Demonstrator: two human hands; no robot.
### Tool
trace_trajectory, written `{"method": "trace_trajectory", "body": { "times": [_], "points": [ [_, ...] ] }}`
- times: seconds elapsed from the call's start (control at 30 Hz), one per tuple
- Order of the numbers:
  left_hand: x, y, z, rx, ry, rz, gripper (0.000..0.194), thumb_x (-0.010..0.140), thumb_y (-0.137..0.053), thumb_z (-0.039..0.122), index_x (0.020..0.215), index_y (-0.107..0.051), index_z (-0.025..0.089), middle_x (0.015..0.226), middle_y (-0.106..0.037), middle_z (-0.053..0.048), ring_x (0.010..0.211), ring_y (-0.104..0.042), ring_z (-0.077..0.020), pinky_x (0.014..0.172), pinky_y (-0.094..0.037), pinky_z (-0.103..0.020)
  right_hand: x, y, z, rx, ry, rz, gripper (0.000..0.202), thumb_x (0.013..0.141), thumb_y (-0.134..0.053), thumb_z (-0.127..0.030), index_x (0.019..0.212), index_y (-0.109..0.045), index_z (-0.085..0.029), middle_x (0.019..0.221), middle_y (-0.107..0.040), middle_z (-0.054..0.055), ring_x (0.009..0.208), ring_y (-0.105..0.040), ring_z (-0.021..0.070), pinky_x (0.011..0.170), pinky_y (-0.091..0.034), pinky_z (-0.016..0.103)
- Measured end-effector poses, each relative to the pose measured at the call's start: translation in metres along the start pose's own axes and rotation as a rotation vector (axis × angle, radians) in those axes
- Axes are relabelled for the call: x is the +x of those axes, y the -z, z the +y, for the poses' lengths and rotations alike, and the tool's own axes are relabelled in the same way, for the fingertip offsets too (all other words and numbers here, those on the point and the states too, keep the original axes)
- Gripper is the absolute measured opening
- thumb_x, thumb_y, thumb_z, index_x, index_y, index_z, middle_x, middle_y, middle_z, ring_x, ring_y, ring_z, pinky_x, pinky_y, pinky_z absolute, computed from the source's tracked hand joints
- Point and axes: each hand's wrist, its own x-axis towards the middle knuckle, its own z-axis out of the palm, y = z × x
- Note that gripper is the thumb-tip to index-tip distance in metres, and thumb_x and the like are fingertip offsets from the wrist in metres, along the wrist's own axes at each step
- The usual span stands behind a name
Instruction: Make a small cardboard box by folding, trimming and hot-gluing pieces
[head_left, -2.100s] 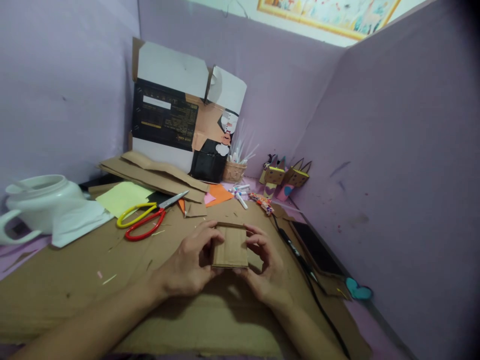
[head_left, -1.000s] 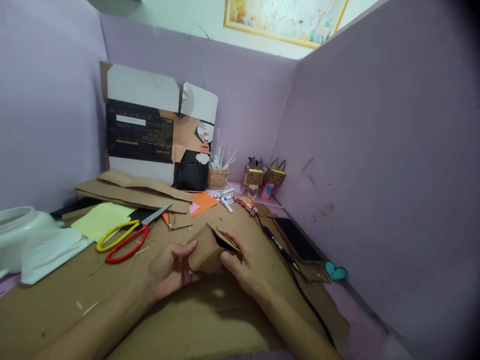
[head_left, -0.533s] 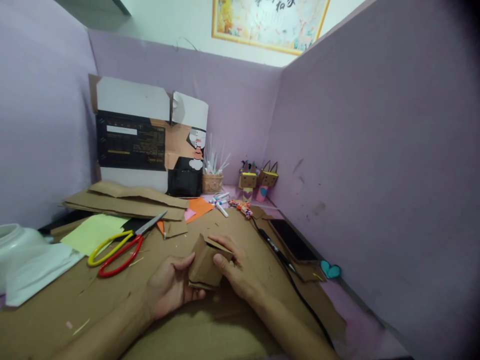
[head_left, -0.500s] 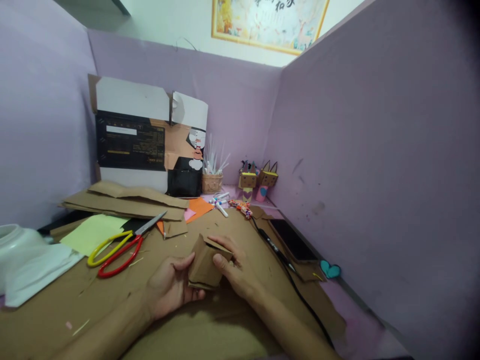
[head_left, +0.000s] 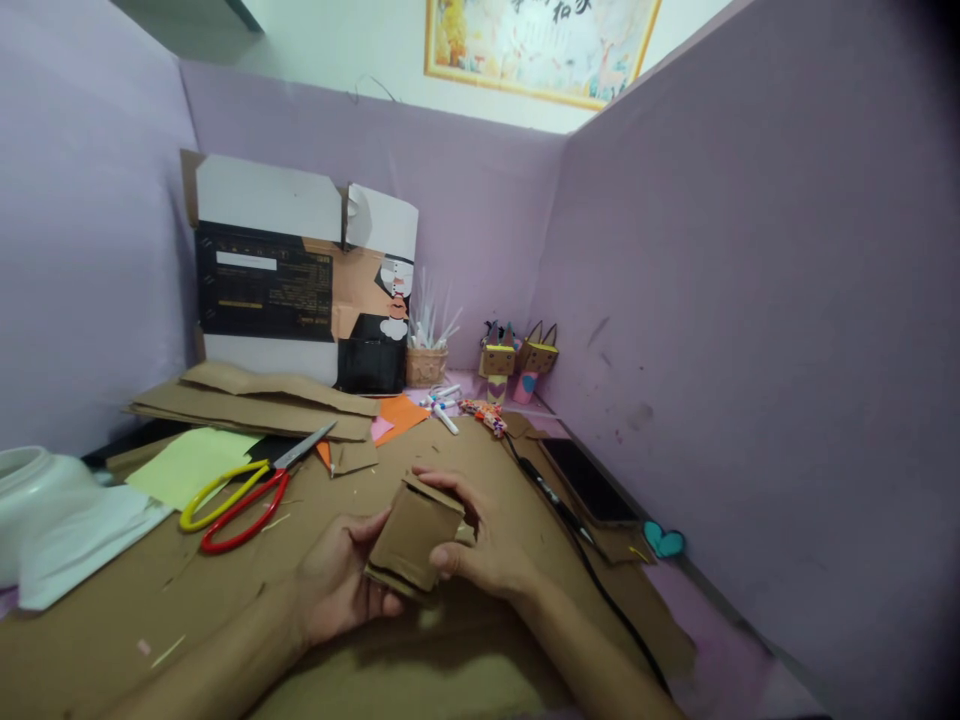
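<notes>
Cupping a tilted, squarish box (head_left: 416, 535) of matte brown cardboard with rough layered edges, the half-curled left fingers (head_left: 386, 603) grip its left and lower sides, partly hidden by it, while the right fingers (head_left: 450, 558), loosely spread, hold its right side. Beneath both lies flat cardboard (head_left: 337, 685); beyond the left fingers, metal-bladed scissors (head_left: 304, 447); right of the right fingers, a smooth black slab (head_left: 589, 482)

The white pot (head_left: 41, 510) is cut off by the left edge, a white sheet (head_left: 90, 545) partly hiding it.
</notes>
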Motion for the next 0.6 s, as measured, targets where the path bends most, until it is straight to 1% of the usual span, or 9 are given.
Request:
{"method": "trace_trajectory", "body": {
  "times": [0.07, 0.17, 0.3, 0.4, 0.5, 0.6],
  "points": [
    [0.001, 0.000, 0.000, -0.004, 0.017, -0.029, 0.042, 0.088, -0.047, 0.030, 0.117, -0.058, 0.001, 0.085, -0.072, -0.020, 0.071, -0.071, -0.0251, 0.048, -0.056, -0.026, 0.000, 0.000, 0.000, 0.043, -0.038, 0.002, 0.066, 0.062, -0.074, -0.057, 0.116, -0.057, -0.023, 0.132, -0.056, 0.013, 0.119, -0.054, 0.0291, 0.097, -0.043, 0.042],
    [0.001, -0.001, 0.000, -0.010, 0.021, -0.010, 0.043, 0.088, -0.046, 0.030, 0.116, -0.059, 0.001, 0.088, -0.072, -0.021, 0.072, -0.071, -0.0256, 0.047, -0.055, -0.026, -0.002, 0.000, -0.001, 0.072, -0.057, -0.006, 0.062, 0.063, -0.076, -0.052, 0.113, -0.057, -0.023, 0.133, -0.055, 0.013, 0.121, -0.053, 0.0287, 0.097, -0.043, 0.042],
    [0.001, -0.003, -0.003, -0.007, -0.010, 0.028, 0.040, 0.088, -0.046, 0.030, 0.115, -0.060, 0.003, 0.086, -0.073, -0.017, 0.065, -0.070, -0.0235, 0.041, -0.053, -0.026, -0.006, 0.002, -0.001, 0.078, -0.053, -0.041, 0.059, 0.064, -0.076, -0.049, 0.113, -0.055, -0.024, 0.136, -0.052, 0.013, 0.124, -0.051, 0.0283, 0.101, -0.039, 0.044],
    [0.002, -0.004, -0.006, 0.042, -0.035, 0.049, 0.042, 0.087, -0.047, 0.034, 0.113, -0.061, 0.005, 0.080, -0.073, -0.014, 0.059, -0.068, -0.0217, 0.037, -0.051, -0.025, -0.008, 0.004, -0.002, 0.080, -0.047, -0.052, 0.059, 0.063, -0.077, -0.048, 0.112, -0.055, -0.024, 0.134, -0.054, 0.014, 0.121, -0.053, 0.0286, 0.100, -0.041, 0.044],
    [0.003, -0.006, -0.009, 0.100, -0.079, 0.110, 0.043, 0.086, -0.047, 0.038, 0.112, -0.061, 0.007, 0.076, -0.071, -0.011, 0.056, -0.065, -0.0187, 0.037, -0.049, -0.024, -0.009, 0.005, -0.002, 0.066, -0.062, -0.047, 0.057, 0.063, -0.077, -0.049, 0.109, -0.055, -0.024, 0.132, -0.056, 0.013, 0.119, -0.055, 0.0290, 0.098, -0.044, 0.043],
    [0.002, -0.010, -0.009, 0.185, -0.198, 0.209, 0.040, 0.085, -0.049, 0.038, 0.112, -0.060, 0.011, 0.073, -0.068, -0.007, 0.053, -0.061, -0.0151, 0.036, -0.045, -0.020, -0.009, 0.004, 0.001, 0.044, -0.086, -0.027, 0.052, 0.065, -0.077, -0.045, 0.108, -0.055, -0.026, 0.129, -0.058, 0.012, 0.119, -0.055, 0.0277, 0.097, -0.045, 0.041]
  ]
}}
